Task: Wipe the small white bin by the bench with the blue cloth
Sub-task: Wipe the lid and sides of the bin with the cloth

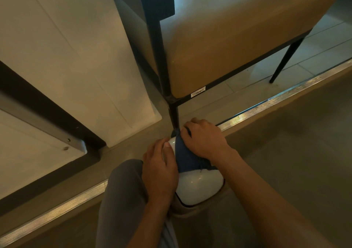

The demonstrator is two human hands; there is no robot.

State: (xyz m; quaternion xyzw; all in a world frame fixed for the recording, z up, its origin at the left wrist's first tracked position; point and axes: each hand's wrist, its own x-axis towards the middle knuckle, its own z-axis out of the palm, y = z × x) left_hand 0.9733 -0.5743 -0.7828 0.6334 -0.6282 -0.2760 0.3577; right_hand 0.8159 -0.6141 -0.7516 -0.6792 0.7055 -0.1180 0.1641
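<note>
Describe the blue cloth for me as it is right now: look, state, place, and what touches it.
The blue cloth is dark navy, soft fabric as it looks, bunched and creased, with a loose thread hanging at its near edge. It lies draped over the far part of the glossy top of the white bin, by the black bench leg. The right hand holds it down against the bin, fingers curled over its far end. The left hand rests on the bin beside it.
</note>
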